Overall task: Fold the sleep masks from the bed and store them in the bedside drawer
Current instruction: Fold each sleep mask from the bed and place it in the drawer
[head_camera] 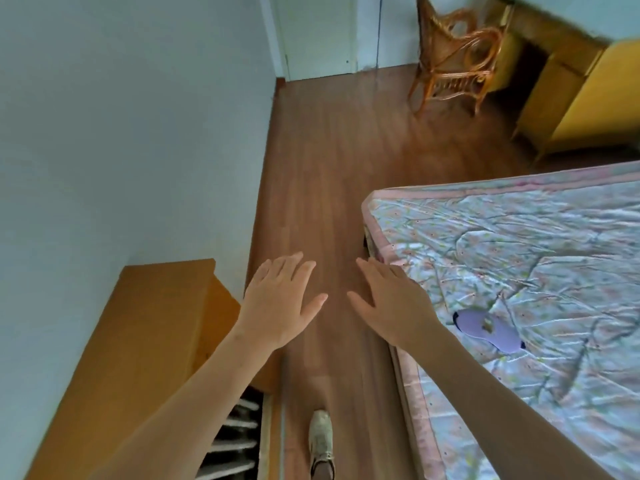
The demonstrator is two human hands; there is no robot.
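A lilac sleep mask point(486, 329) with a dark edge lies flat on the bed point(519, 244), near its left side. My right hand point(391, 301) hovers palm down over the bed's left edge, fingers spread and holding nothing, a short way left of the mask. My left hand point(280, 299) is held out over the floor, also palm down, fingers apart and empty. The wooden bedside cabinet point(152, 341) stands at lower left against the wall. Its drawer point(239, 434) stands pulled out below my left forearm, with striped dark and white contents showing inside.
A strip of wooden floor point(329, 168) runs between the wall and the bed. A wicker chair point(453, 60) stands at the far end beside a yellow cabinet point(581, 98). My shoe point(320, 441) is on the floor below my hands.
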